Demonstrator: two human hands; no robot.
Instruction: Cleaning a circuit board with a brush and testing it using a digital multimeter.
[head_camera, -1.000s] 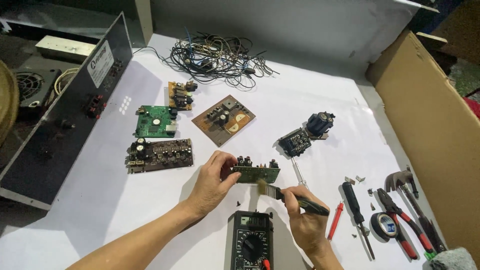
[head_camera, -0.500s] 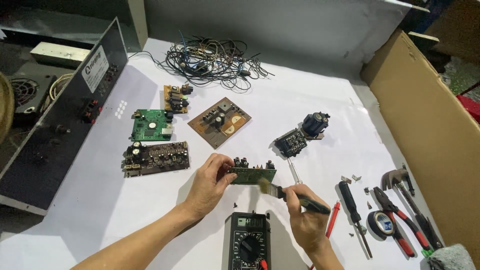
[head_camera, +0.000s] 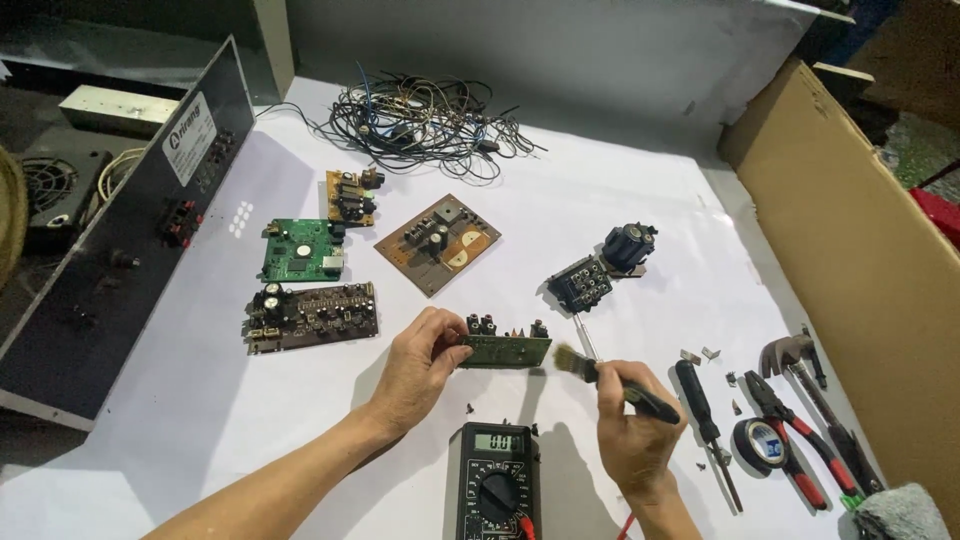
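My left hand (head_camera: 420, 362) grips a small green circuit board (head_camera: 508, 348) by its left end and holds it just above the white table. My right hand (head_camera: 632, 428) is closed around the black handle of a small brush (head_camera: 600, 374). The brush's pale bristles sit at the right end of the board. A black multimeter (head_camera: 497, 482) lies below the board, near the table's front edge.
Several other circuit boards lie behind: a green one (head_camera: 300, 250), a dark long one (head_camera: 312, 316), a brown one (head_camera: 438, 242) and a small dark one (head_camera: 580, 284). Tangled wires (head_camera: 420, 122) lie at the back. A screwdriver (head_camera: 708, 422), pliers (head_camera: 800, 450) and tape (head_camera: 760, 444) rest right, beside a cardboard wall (head_camera: 860, 250).
The brush head has shifted a little along the right end of the green board. My left hand still holds the board in the same spot.
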